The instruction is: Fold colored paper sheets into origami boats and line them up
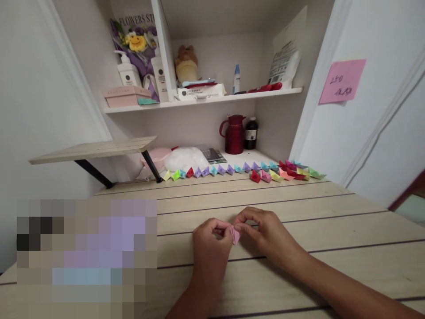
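the left hand [210, 237] and right hand [262, 228] pinched a small pink folded paper [235, 234] between their fingertips just above the wooden table [299, 266], its shape mostly hidden, while farther back a row of paper boats [239, 170] lined the table's edge.

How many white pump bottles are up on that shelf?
2. One white pump bottle stands behind the pink box at the shelf's left; the other stands right of it, against the upright divider. Others may be hidden behind the bouquet.
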Demonstrator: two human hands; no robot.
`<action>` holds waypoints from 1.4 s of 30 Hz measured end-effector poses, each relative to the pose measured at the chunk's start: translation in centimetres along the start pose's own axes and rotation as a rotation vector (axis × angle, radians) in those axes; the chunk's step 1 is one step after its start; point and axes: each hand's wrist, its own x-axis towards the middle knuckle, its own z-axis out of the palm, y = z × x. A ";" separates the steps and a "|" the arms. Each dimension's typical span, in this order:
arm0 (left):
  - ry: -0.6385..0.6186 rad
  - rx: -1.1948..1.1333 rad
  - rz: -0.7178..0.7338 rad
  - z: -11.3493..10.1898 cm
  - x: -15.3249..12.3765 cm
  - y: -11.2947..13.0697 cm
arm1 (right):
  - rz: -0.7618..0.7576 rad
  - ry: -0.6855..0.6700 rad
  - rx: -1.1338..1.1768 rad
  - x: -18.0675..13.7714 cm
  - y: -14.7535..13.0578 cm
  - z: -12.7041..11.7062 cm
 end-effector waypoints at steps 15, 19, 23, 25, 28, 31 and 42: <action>0.048 -0.101 -0.250 -0.9 0.7 0.8 | 0.060 -0.015 0.108 0.3 1.2 -0.1; 0.048 -0.113 -0.190 -0.8 0.7 0.5 | 0.069 -0.082 0.228 0.2 0.9 0.0; 0.039 -0.089 -0.072 -0.6 0.5 0.1 | 0.014 -0.047 0.247 -0.1 0.2 0.2; 0.038 -0.068 0.016 -0.5 0.4 0.0 | -0.013 -0.031 0.238 -0.2 0.1 0.3; 0.041 0.002 0.138 -0.4 0.3 0.2 | -0.022 -0.034 0.234 -0.2 0.2 0.6; 0.039 0.052 0.190 -0.5 0.2 0.4 | -0.003 -0.031 0.231 -0.1 0.6 0.8; -0.046 0.026 0.052 -0.1 0.2 -1.1 | -0.081 -0.060 0.000 0.2 2.3 0.9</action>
